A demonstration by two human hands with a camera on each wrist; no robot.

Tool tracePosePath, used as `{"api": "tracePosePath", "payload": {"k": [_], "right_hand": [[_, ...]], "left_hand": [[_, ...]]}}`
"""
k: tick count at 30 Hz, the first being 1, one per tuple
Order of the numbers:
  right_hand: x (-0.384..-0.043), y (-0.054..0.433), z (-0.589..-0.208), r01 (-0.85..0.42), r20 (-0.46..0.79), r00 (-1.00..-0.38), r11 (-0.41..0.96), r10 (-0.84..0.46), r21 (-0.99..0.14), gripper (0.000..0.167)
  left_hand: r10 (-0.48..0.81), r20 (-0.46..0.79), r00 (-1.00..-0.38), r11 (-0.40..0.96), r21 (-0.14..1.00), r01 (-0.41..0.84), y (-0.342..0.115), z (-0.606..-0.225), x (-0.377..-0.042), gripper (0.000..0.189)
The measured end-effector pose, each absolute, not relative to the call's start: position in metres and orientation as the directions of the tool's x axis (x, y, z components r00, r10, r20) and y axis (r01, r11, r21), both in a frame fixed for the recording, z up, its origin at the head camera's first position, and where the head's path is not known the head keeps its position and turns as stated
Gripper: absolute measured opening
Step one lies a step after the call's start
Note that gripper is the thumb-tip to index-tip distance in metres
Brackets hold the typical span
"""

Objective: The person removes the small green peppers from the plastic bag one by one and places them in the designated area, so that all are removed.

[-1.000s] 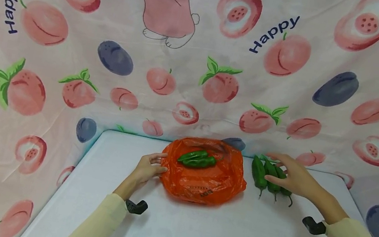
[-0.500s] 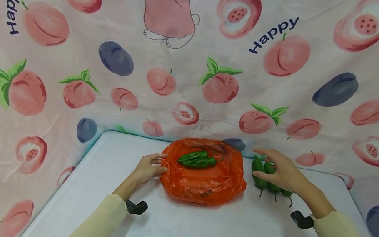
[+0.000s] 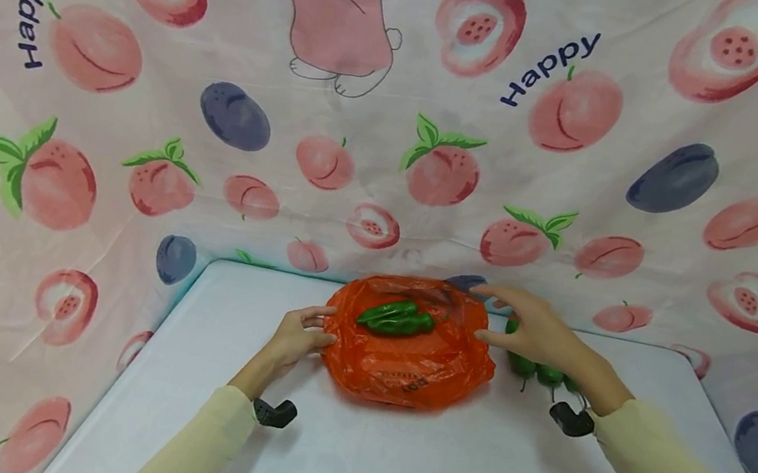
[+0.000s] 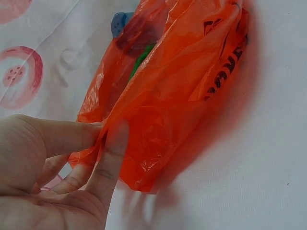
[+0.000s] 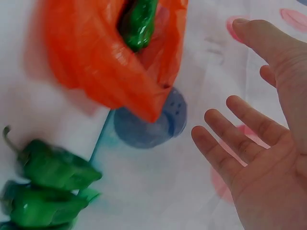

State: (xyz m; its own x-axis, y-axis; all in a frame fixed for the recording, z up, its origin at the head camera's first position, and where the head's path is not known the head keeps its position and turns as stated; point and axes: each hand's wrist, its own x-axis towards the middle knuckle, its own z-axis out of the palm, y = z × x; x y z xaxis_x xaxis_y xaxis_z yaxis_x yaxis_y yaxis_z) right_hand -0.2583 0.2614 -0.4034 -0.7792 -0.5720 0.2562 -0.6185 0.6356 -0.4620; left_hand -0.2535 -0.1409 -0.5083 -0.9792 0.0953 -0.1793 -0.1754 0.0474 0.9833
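An orange plastic bag (image 3: 363, 369) lies with its mouth open and green chili peppers (image 3: 398, 321) inside. At its left rim my left hand (image 3: 288, 337) pinches the plastic; in the left wrist view the thumb and fingers (image 4: 112, 139) have the rim between them. My right hand (image 3: 537, 334) hovers by the bag's right side with spread fingers. It holds nothing, and the right wrist view has the palm (image 5: 273, 187) apart from the bag. Below and behind that hand, more green peppers (image 5: 55, 165) lie in a row, partly hidden in the head view.
The white table (image 3: 338, 466) ends at a back edge just behind the bag. A peach-print cloth (image 3: 367, 133) hangs behind and at both sides. Each wrist carries a small black camera (image 3: 274, 413).
My right hand has moved left from over the row of peppers to beside the bag's right rim, fingers still apart. The left hand and bag stay put.
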Motion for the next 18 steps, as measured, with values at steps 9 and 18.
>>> {"api": "tracePosePath", "payload": {"k": [9,18], "right_hand": [[-0.265,0.231,-0.394,-0.639,0.234,-0.757,0.617,-0.61,-0.458,0.065],[-0.274,0.207,-0.403,-0.673,0.228,-0.713,0.556,-0.663,-0.488,0.061]], "left_hand": [[0.09,-0.19,-0.978,0.056,0.981,-0.185,-0.14,-0.506,-0.253,0.052],[0.106,-0.187,-0.977,0.055,0.982,-0.182,-0.14,-0.504,-0.252,0.054]]}}
